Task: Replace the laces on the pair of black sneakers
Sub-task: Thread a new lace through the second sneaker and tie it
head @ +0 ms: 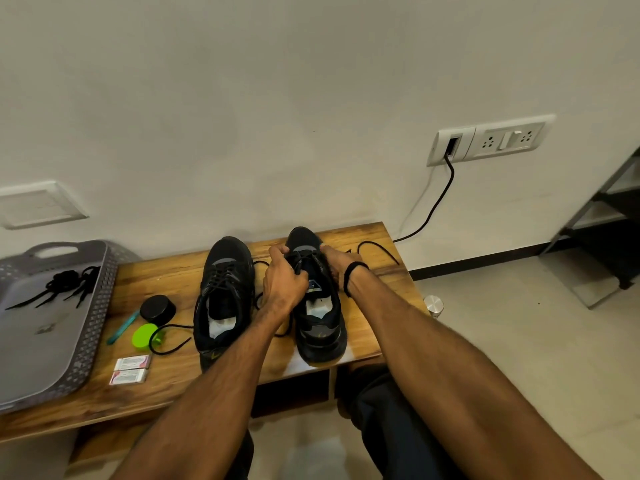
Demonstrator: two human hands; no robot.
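Two black sneakers stand side by side on a wooden bench (166,292) with a glossy, streaked grain, toes toward the far edge at the wall and heels at the near edge. The left sneaker (223,292) is matte mesh with grey panels, a white label on its insole, and cord already crossed through its eyelets. The right sneaker (320,323) stands near the bench's right end, and both hands work over its tongue.

The left hand (282,282) is curled tight, with thumb and fingers pinching a thin black lace (379,249) at the eyelet row. The right hand (334,263), with a black band at its wrist, has its fingers hooked over the far right side of the upper. Whether it also pinches the cord cannot be told. The lace's loose end loops out to the bench's far right corner, and more cord trails between the shoes and past the left heel.

A grey perforated plastic tray (100,306) overhangs the left end, holding a tangle of flat black laces (65,285). Between tray and left sneaker lie a round black lid (157,308), a teal pen (123,327), a lime-green cap (142,337) and two small white-and-red boxes (131,370). On the wall, a black cable (440,199) hangs from a socket panel (488,140).
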